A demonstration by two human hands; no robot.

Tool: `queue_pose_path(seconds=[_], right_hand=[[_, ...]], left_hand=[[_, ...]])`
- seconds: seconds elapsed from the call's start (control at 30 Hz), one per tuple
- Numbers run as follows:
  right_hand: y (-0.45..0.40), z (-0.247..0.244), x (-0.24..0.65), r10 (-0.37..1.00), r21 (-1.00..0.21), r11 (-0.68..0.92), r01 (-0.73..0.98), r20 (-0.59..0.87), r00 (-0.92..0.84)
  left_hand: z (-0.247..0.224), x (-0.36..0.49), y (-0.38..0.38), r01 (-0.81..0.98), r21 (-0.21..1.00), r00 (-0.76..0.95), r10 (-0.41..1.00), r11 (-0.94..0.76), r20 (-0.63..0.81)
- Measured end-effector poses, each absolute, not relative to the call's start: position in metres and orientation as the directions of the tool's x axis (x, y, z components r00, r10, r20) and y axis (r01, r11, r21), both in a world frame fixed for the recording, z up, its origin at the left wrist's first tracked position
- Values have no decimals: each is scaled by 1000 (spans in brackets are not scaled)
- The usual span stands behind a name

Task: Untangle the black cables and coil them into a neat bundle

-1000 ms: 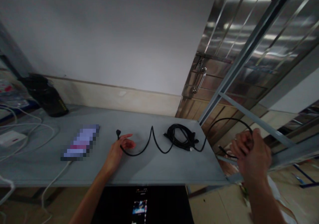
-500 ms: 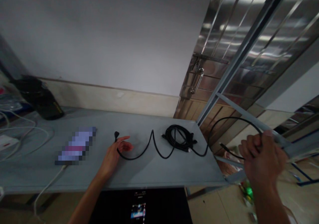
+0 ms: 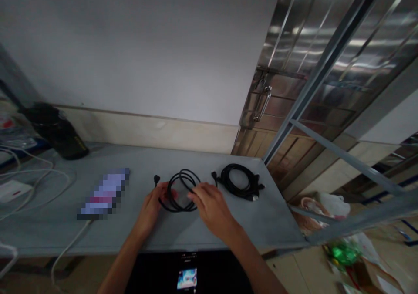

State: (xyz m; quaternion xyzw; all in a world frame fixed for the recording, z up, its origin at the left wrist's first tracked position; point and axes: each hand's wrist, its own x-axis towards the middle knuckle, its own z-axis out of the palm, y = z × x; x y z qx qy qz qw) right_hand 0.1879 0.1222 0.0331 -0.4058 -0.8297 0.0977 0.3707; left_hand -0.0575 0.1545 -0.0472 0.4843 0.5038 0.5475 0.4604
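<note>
A thin black cable (image 3: 183, 210) lies in loose loops just above the grey table, between my two hands. My left hand (image 3: 149, 209) closes around the left side of the loops, and one plug (image 3: 156, 179) of the cable sticks up past its fingers. On the right side, my right hand (image 3: 210, 204) pinches the cable between thumb and fingers. Close to the right hand, another cable end (image 3: 214, 175) with a black plug shows. Farther right a bundle of coiled black cables (image 3: 240, 193) rests on the table, apart from both hands.
A phone (image 3: 106, 194) with a blurred screen and a white charging cord lies left of my hands. Behind it stands a dark bottle (image 3: 62, 133), near white cables and a white adapter (image 3: 15, 191). A black screen (image 3: 156, 272) is below the table edge. A metal frame (image 3: 313, 85) rises right.
My right hand has come from far right, where it held the cable stretched out, to beside my left hand. The cable now forms loops between the hands.
</note>
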Motion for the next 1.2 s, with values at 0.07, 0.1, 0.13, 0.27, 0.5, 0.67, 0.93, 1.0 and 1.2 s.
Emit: queue_pose_path(seconds=[0.07,0.1,0.13,0.27,0.5,0.67,0.93,1.0,1.2], right_hand=[[131,9,166,724,-383,684,621,465,-510],[134,-2,158,714,-356,696,623,433,-550],[136,-12,151,707,-337,705,624,408,-578],[135,-42,138,690,-278,722,634,359,-628],[130,-48,140,664,-261,745,614,371,-649],[131,-49,140,676,-229,733,640,354,-647],[135,-46,143,727,-244,678,693,357,-586],[135,-45,144,734,-255,672,695,350,-581],[136,-46,144,750,-288,657,697,341,-566]], left_hand=[[-44,-58,153,67,996,-141,988,-53,62],[-41,-58,151,106,993,-158,986,-42,59],[-39,-57,150,131,991,-169,984,-30,52],[-26,-50,145,161,987,-170,985,1,27],[-24,-45,143,286,953,-112,985,-95,132],[-36,-48,148,372,920,-237,945,-125,224],[-45,-50,151,361,931,-405,891,-50,205],[-46,-51,150,404,911,-438,857,-81,270],[-40,-49,141,775,515,-144,692,-366,708]])
